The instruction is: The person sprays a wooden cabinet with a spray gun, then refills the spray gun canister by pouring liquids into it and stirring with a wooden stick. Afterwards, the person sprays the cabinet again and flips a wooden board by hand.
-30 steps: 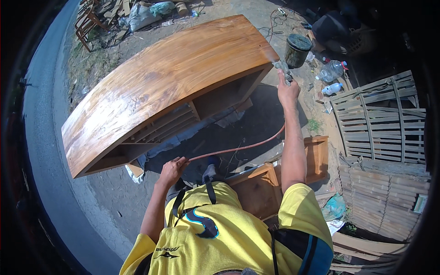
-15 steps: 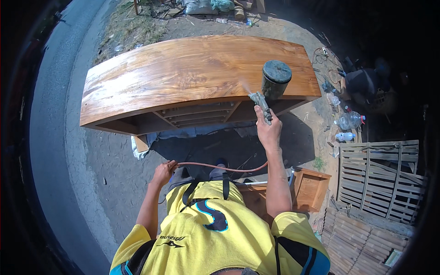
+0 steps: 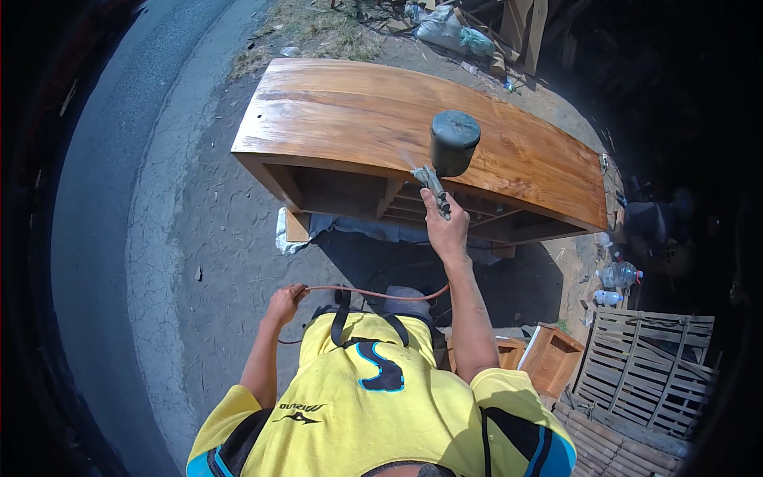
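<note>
My right hand (image 3: 447,228) is wrapped round the handle of a spray gun (image 3: 430,188) with a dark, lidded cup (image 3: 455,143) on it. A faint mist leaves its nozzle over the glossy wooden top of a long cabinet (image 3: 358,103). The cabinet's open compartments face me. In my left hand (image 3: 286,302), at waist height, is a reddish air hose (image 3: 373,292), which sags across my front and runs up behind my right forearm. Both hands are closed on what they hold.
Pale sheeting (image 3: 373,229) lies under the cabinet. Wooden drawers (image 3: 552,358) rest behind my right arm, near a slatted bamboo panel (image 3: 648,366). Plastic bottles (image 3: 618,275) stand at the right. A paved road (image 3: 103,238) runs along the left. Sacks (image 3: 445,32) and boards lie beyond the cabinet.
My view has turned left, so the cabinet appears shifted right and tilted. The spray gun has moved left along the cabinet top, still spraying. My left hand keeps holding the hose.
</note>
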{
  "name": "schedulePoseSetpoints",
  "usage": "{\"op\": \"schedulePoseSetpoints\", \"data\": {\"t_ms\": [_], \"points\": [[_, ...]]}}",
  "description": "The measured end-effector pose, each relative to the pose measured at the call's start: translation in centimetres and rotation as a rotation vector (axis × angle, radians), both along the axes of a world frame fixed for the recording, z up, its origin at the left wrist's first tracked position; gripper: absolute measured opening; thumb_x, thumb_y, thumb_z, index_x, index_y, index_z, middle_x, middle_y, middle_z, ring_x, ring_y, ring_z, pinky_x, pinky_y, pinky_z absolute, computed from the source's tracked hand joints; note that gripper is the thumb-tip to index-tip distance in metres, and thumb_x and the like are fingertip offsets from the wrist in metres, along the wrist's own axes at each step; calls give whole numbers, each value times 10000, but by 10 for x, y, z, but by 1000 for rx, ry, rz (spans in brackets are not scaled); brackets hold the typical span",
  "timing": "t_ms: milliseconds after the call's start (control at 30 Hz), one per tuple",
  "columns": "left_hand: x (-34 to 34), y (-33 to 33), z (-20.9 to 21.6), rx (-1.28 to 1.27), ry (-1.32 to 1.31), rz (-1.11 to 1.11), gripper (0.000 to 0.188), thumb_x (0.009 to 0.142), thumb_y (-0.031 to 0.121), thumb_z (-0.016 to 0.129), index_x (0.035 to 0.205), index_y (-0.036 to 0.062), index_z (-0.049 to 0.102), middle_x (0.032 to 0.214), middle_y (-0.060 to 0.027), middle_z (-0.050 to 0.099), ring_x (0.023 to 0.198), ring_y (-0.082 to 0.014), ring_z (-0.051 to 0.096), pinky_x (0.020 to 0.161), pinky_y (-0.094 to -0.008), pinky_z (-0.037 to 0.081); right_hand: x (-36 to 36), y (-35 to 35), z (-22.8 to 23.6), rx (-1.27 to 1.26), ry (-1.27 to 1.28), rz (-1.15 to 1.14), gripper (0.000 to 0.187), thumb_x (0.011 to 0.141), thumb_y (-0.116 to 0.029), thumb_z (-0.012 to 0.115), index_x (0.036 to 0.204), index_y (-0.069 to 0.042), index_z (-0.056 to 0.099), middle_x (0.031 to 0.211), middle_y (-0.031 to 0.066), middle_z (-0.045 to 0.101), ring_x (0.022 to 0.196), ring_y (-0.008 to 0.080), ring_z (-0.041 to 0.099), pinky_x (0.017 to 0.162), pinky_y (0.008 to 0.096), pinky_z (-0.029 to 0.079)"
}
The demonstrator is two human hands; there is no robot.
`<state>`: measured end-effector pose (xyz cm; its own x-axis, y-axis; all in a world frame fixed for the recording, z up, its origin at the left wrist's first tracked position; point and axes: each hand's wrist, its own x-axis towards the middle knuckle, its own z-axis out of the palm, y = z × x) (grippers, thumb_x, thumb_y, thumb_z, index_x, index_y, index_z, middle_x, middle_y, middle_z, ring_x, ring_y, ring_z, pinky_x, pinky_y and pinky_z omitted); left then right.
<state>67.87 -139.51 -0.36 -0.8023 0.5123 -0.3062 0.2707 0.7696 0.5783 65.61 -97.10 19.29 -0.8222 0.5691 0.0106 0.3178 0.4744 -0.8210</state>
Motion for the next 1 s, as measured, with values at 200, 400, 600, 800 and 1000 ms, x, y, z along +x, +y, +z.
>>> {"op": "schedulePoseSetpoints", "data": {"t_ms": [200, 400, 600, 800, 1000], "points": [[-8, -97, -2, 8, -2, 111, 231, 1038, 291, 621, 1138, 110, 721, 986, -179, 722, 905, -431, 695, 751, -527, 540, -61, -114, 2, -7, 4, 196, 629, 1002, -598, 651, 836, 4, 722, 616, 125, 591, 602, 246, 618, 628, 401, 483], [-23, -154, 7, -7, -25, 259, 203, 1031, 219, 622, 1136, 80, 726, 1005, -193, 731, 936, -426, 697, 770, -506, 534, -108, -187, -11, -74, 128, 229, 637, 984, -635, 653, 934, -5, 730, 625, 94, 661, 637, 260, 680, 686, 393, 530], [-70, -164, 16, 17, -34, 281, 182, 1016, 159, 627, 1136, 66, 727, 1041, -198, 729, 949, -424, 691, 786, -492, 528, -106, -155, 9, -40, 59, -47, 577, 1014, -544, 662, 855, 11, 651, 605, 169, 603, 612, 384, 650, 621, 466, 481], [-131, -146, 8, 31, -76, 132, 194, 1010, 200, 654, 1138, 74, 728, 1011, -186, 706, 945, -419, 688, 786, -495, 530, -91, -134, 13, 159, -58, -316, 571, 1033, -541, 629, 939, 21, 671, 644, 196, 617, 677, 434, 658, 668, 491, 498], [-210, -166, -1, 78, -3, 80, 214, 1020, 238, 661, 1155, 87, 733, 1024, -186, 708, 952, -433, 683, 780, -501, 534, -135, -175, 8, 64, -55, -272, 533, 1028, -511, 657, 937, 13, 690, 617, 164, 597, 608, 359, 622, 633, 451, 481]]}}
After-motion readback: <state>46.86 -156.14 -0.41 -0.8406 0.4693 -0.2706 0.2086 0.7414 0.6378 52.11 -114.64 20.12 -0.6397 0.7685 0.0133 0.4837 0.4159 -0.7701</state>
